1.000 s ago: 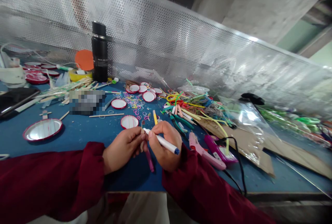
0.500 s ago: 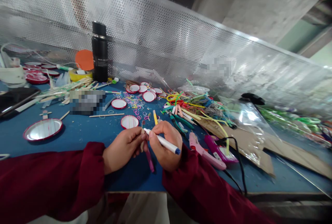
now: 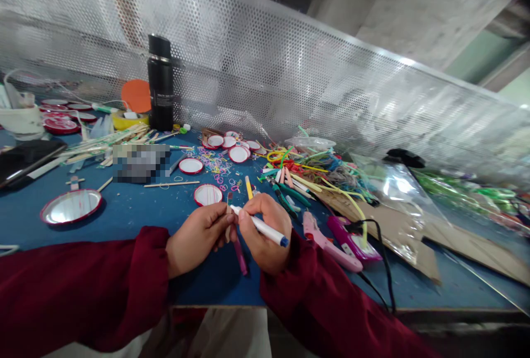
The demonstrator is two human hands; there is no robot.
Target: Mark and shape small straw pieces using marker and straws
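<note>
Both my hands meet over the front edge of the blue table. My left hand pinches a small wooden stick piece upright, its top tinted red. My right hand is wrapped round a white marker with a blue end cap, its tip against the stick. A pink marker lies on the table just under my hands. Both sleeves are dark red.
Red-rimmed round mirrors and a larger one lie on the table. A black bottle stands at the back. Pink glue guns with a black cord lie right, beside pipe cleaners, cardboard and plastic bags. A perforated metal screen backs the table.
</note>
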